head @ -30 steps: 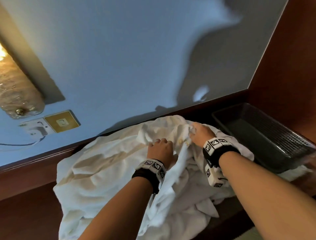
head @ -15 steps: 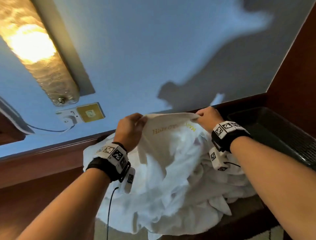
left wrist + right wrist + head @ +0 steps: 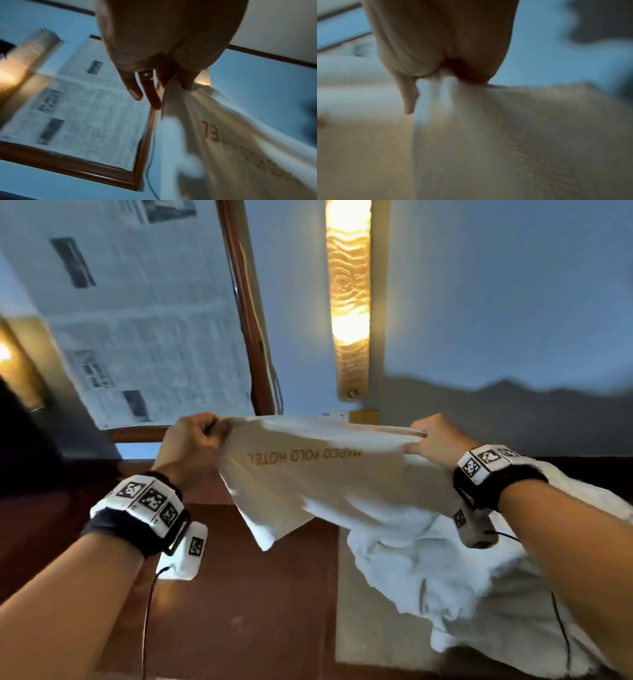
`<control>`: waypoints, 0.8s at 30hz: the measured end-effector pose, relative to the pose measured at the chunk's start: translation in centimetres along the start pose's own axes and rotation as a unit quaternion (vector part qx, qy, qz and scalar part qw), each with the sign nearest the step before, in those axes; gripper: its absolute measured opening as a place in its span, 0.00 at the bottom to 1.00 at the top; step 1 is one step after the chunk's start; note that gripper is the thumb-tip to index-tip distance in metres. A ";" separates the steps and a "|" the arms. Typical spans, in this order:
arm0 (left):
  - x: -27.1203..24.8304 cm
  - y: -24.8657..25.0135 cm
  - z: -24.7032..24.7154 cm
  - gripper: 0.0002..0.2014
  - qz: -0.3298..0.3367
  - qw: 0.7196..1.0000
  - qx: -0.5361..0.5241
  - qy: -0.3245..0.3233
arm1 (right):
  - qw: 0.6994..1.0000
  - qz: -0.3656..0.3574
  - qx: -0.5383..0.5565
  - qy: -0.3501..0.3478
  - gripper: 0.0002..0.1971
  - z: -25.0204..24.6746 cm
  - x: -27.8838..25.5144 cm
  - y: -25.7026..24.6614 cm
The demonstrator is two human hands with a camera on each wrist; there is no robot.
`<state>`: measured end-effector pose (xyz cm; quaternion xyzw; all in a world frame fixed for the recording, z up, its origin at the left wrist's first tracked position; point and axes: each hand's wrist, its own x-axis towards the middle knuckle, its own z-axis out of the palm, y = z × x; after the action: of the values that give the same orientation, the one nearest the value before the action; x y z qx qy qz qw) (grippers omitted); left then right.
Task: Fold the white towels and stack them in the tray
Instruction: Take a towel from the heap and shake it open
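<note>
A white towel (image 3: 308, 474) with gold lettering hangs stretched in the air between both hands. My left hand (image 3: 195, 440) pinches its left top corner. My right hand (image 3: 435, 440) pinches the right top corner. In the left wrist view the left hand (image 3: 173, 81) grips the towel (image 3: 223, 128) edge with two fingers loose beside it. The blurred right wrist view has the right hand (image 3: 445, 75) bunching the towel (image 3: 505, 135) cloth. A pile of white towels (image 3: 462, 570) lies low at the right, under my right forearm. The tray is out of view.
A brown wooden table (image 3: 257, 594) lies below the towel. On the blue wall behind are a lit wall lamp (image 3: 351, 302), a wood-framed sheet of print (image 3: 137, 320), a socket plate (image 3: 363, 416), and a second lamp (image 3: 13, 361) at far left.
Both hands have lifted the towel clear of the pile and spread apart, pulling its top edge taut. The view has swung up and left, so the tray has left the frame.
</note>
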<state>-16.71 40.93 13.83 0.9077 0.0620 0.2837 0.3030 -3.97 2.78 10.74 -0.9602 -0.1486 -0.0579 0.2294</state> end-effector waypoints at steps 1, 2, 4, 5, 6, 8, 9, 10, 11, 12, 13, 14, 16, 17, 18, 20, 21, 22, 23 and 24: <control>-0.2 -1.7 -1.5 0.13 -0.019 0.999 0.028 0.003 | 0.999 -0.030 -0.018 0.007 0.21 0.3 -0.3 -3.0; -0.5 -3.2 -2.5 0.11 -0.035 0.998 0.056 -0.009 | 0.997 -0.065 -0.035 0.011 0.21 0.7 -0.6 -6.2; -1.7 -4.2 -3.1 0.21 -0.026 0.990 0.088 -0.110 | 0.990 -0.135 -0.048 0.008 0.18 1.3 -1.6 -12.2; -2.4 -4.1 -2.7 0.36 0.000 0.979 0.082 -0.186 | 0.984 -0.164 -0.065 0.002 0.17 1.7 -2.3 -14.8; -3.2 -3.5 -1.7 0.47 0.023 0.968 0.059 -0.241 | 0.977 -0.193 -0.090 0.000 0.15 2.2 -2.9 -17.1; -4.7 -1.8 0.4 0.45 0.039 0.963 -0.008 -0.265 | 0.961 -0.242 -0.136 0.006 0.14 3.2 -4.2 -20.5; -5.1 -1.4 1.6 0.33 0.027 0.968 -0.049 -0.247 | 0.955 -0.252 -0.155 0.008 0.13 3.7 -4.7 -21.5; -5.4 -1.3 2.7 0.18 0.009 0.971 -0.076 -0.227 | 0.950 -0.255 -0.179 0.008 0.12 4.2 -5.2 -22.1; -5.6 -1.3 3.3 0.10 0.001 0.973 -0.095 -0.212 | 0.947 -0.251 -0.202 0.000 0.09 4.4 -5.5 -22.2; -5.6 -1.8 3.8 0.10 0.002 0.973 -0.104 -0.208 | 0.946 -0.246 -0.211 -0.017 0.09 4.7 -5.5 -21.6; -5.5 -2.2 4.0 0.09 0.003 0.971 -0.107 -0.215 | 0.952 -0.233 -0.195 -0.040 0.11 4.7 -5.3 -20.5; -5.2 -2.5 4.0 0.06 0.006 0.969 -0.108 -0.224 | 0.960 -0.215 -0.169 -0.067 0.13 4.7 -4.9 -19.2; -4.3 -2.9 3.2 0.05 0.010 0.966 -0.118 -0.231 | 0.974 -0.166 -0.121 -0.092 0.18 4.5 -4.2 -16.2; -3.7 -3.2 3.0 0.05 0.006 0.967 -0.122 -0.222 | 0.982 -0.138 -0.098 -0.088 0.19 4.5 -3.8 -14.7; -3.1 -3.5 2.6 0.06 -0.002 0.970 -0.124 -0.210 | 0.989 -0.108 -0.073 -0.071 0.19 4.5 -3.4 -13.4; -1.9 -4.3 2.4 0.09 -0.020 0.972 -0.127 -0.199 | 0.999 -0.048 -0.010 -0.011 0.19 4.8 -2.5 -11.3; -1.5 -4.6 2.3 0.10 -0.028 0.971 -0.127 -0.199 | 0.999 -0.023 0.037 0.023 0.20 5.0 -1.9 -10.5; -1.0 -4.9 2.2 0.10 -0.035 0.969 -0.121 -0.210 | 0.994 -0.007 0.098 0.054 0.19 5.3 -1.2 -10.1; -0.6 -5.2 2.2 0.10 -0.038 0.966 -0.111 -0.232 | 0.984 0.005 0.159 0.082 0.16 5.4 -0.6 -9.9; -0.2 -5.3 2.2 0.10 -0.032 0.959 -0.101 -0.262 | 0.972 0.005 0.206 0.111 0.13 5.5 0.2 -10.2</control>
<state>-15.29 43.98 9.20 0.9126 -0.0190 0.0305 0.4074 -6.76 13.97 10.21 -0.8804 -0.1264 -0.1310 0.4379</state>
